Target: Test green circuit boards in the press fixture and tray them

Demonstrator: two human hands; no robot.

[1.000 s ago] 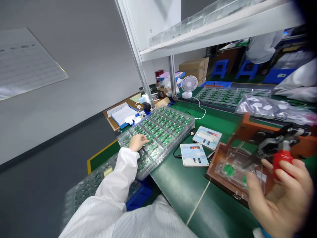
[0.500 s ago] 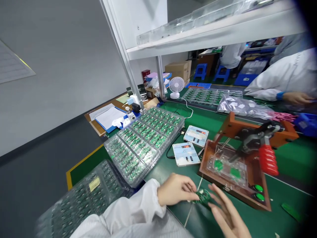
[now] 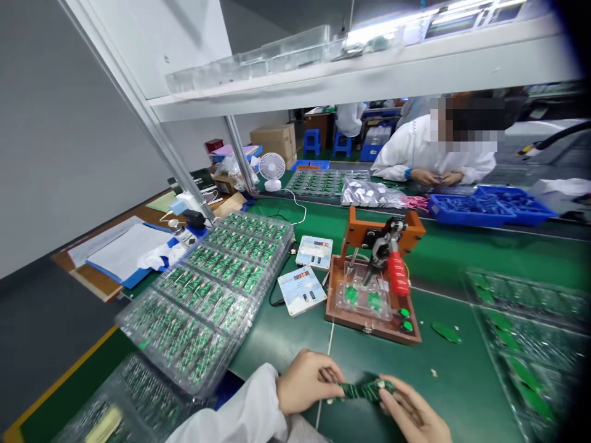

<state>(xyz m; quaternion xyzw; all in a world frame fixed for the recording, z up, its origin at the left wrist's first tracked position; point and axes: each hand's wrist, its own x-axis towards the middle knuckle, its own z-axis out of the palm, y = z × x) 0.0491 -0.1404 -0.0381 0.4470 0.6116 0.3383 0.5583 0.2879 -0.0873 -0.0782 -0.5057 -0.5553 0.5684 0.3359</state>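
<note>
A green circuit board strip (image 3: 360,391) with small white connectors spans the gap between my hands, just above the green bench. My left hand (image 3: 305,383) pinches its left end between thumb and fingers. Around its right end close the thumb and fingers of my right hand (image 3: 413,411). Beyond them stands a wooden test fixture (image 3: 344,320) with a red-handled toggle clamp (image 3: 398,274), and two green pieces show under its clear plate. Left of the fixture lie two white boxes with red digits, the nearer box (image 3: 301,290) and the farther box (image 3: 314,251).
A stacked clear tray of circuit boards (image 3: 252,307) is at left, with another tray (image 3: 138,400) lower down. Clear trays (image 3: 489,332) with green boards lie right. A loose green board (image 3: 446,332) rests nearby. Across the bench, a co-worker (image 3: 410,144) sits behind blue bins (image 3: 471,216). A shelf (image 3: 323,86) overhangs.
The view has swung right, bringing the right-hand trays and blue bins into sight. My right hand, open beside the board before, now grips its right end, and the strip appears stretched out.
</note>
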